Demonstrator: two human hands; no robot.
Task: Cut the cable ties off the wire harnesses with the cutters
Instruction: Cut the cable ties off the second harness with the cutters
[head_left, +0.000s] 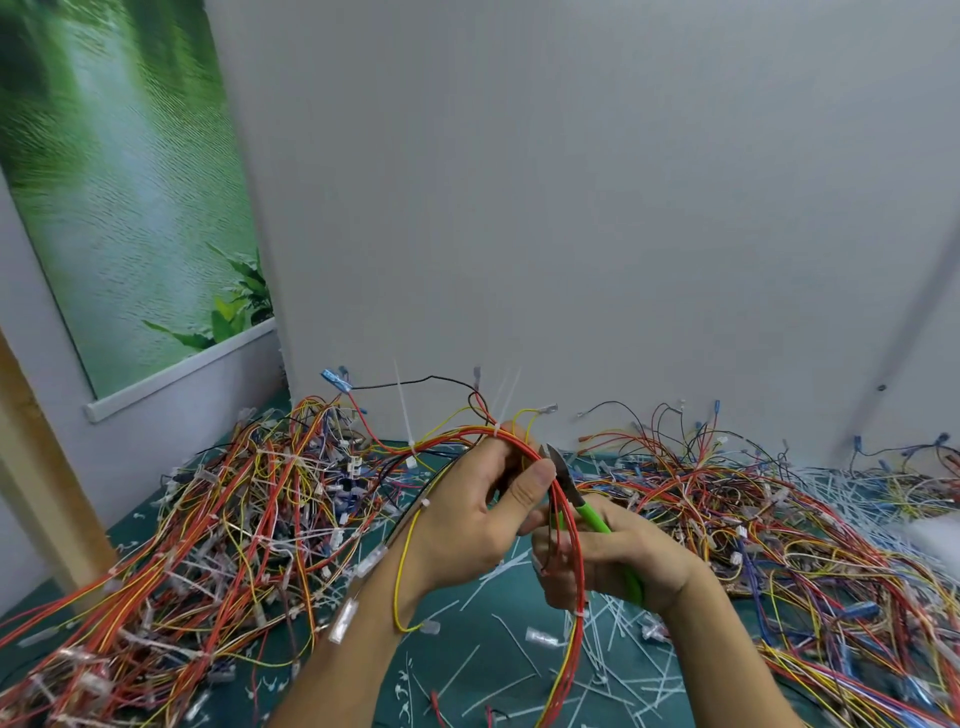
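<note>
- The left hand (483, 514) is raised over the middle of the table, with thumb and fingers pinched on a looped wire harness (452, 435) of red, orange and yellow leads.
- The harness arcs over the fingertips, then drops in front of the right hand (623, 556) toward the near edge.
- The right hand is closed round the bright green handles of the cutters (587, 512), its fingers curled tight.
- The cutters' dark metal head points up and to the left, just beside the left thumb tip and touching or nearly touching the red leads. I cannot tell how far apart the blades stand.
- Any print on the handles is too small to read.
- A white cable tie (497, 430) rings the harness at the top of the arc, its tail sticking upward. A second tie (411, 444) sits further left on the same bundle, with its tail also upright.
- A yellow lead crosses the left wrist and ends in a clear connector (431, 627).
- A heaped pile of harnesses (208, 519) lies on the left and another pile (779, 519) on the right.
- Cut white tie pieces (613, 670) are scattered on the dark green mat (498, 603) between the piles.
- Behind stands a plain grey wall (571, 208), and at the left hangs a green water-and-leaves poster (119, 182) with no legible text.
</note>
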